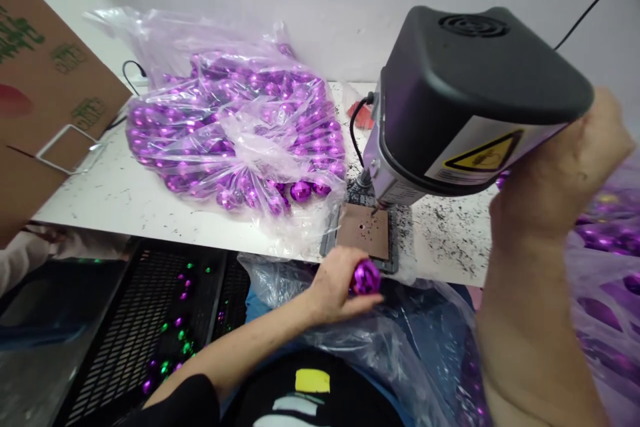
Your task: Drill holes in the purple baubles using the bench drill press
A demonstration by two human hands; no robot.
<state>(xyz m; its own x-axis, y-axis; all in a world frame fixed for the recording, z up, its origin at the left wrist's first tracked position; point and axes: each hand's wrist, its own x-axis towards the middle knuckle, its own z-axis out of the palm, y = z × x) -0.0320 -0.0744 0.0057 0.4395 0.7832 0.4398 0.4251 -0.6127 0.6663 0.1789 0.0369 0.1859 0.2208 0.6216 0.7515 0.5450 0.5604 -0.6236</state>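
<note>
My left hand holds a shiny purple ball between thumb and fingers, just in front of the drill press base. A brown square board with a small dark hole lies on that base, under the bit. My right hand is raised at the right side of the black drill press housing; its fingers are hidden behind the machine. Left of the press, a clear plastic bag full of purple balls lies on the white table.
A cardboard box with a metal clip stands at the left. Below it, a black crate holds small green and purple balls. Dark shavings cover the table right of the press. More bagged purple balls are at the far right. Plastic sheeting covers my lap.
</note>
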